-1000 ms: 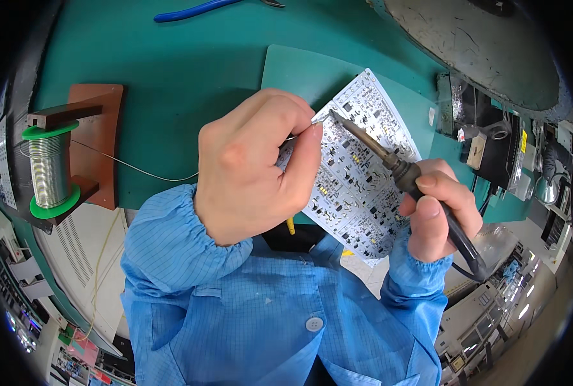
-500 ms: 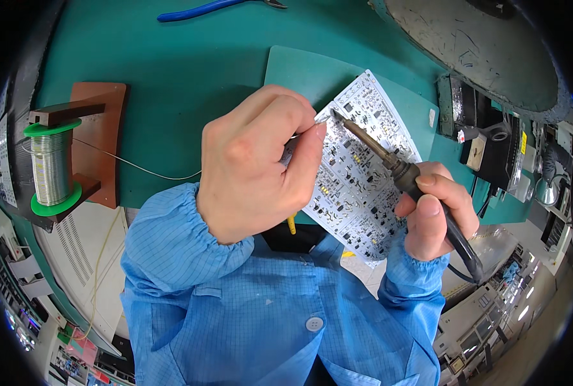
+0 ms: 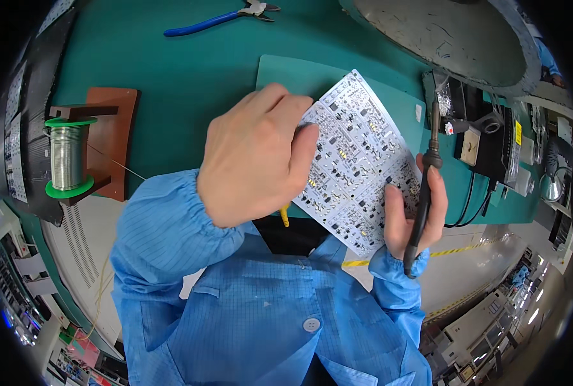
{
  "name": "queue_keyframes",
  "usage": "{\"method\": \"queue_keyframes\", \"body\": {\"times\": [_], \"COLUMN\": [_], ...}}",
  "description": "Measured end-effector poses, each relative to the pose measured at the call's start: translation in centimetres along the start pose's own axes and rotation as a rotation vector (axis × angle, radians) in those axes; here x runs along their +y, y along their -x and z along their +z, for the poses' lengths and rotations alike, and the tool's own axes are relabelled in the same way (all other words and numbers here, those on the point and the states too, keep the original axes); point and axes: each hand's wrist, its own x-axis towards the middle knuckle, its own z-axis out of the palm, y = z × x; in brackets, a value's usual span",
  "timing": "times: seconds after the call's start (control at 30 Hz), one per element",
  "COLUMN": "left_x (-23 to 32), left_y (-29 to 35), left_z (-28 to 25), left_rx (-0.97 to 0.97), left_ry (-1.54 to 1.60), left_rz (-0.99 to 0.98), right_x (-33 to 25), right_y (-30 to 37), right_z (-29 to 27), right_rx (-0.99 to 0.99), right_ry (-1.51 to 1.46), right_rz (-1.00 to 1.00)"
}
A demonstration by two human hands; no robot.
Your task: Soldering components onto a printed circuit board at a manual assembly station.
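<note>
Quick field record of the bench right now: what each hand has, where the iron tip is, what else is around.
left hand: palm down on the circuit board, covering its left edge
right hand: grip closed on the soldering iron
iron tip: pointing up, off the board's right edge, toward the stand
board: white, on a green mat
solder spool: on a holder at left, wire running toward the left hand
blue pliers: at the far edge

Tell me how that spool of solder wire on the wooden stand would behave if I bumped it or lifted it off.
The solder spool sits on a pin in a wooden stand, so a bump would probably spin it, not roll it away. Wound tight with metal wire, it is likely heavy for its size. The loose wire strand looks thin and would probably bend easily.
</note>
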Motion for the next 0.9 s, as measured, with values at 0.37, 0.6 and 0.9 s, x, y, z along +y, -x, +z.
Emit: {"method": "queue_keyframes", "body": {"times": [0.37,0.6,0.9], "left_x": [0.8,0.3,0.5], "left_y": [0.2,0.3,0.3], "left_z": [0.6,0.8,0.6], "left_rx": [-0.054,-0.059,-0.083], "left_ry": [1.093,1.140,1.187], "left_rz": [-0.492,-0.500,-0.486], "right_x": [0.9,-2.0,-3.6], "right_y": [0.5,-0.8,-4.6], "right_z": [0.2,-1.1,-1.0], "right_rx": [0.100,0.220,-0.092], "right_ry": [-0.088,-0.291,-0.486], "right_rz": [-0.106,-0.157,-0.245]}}
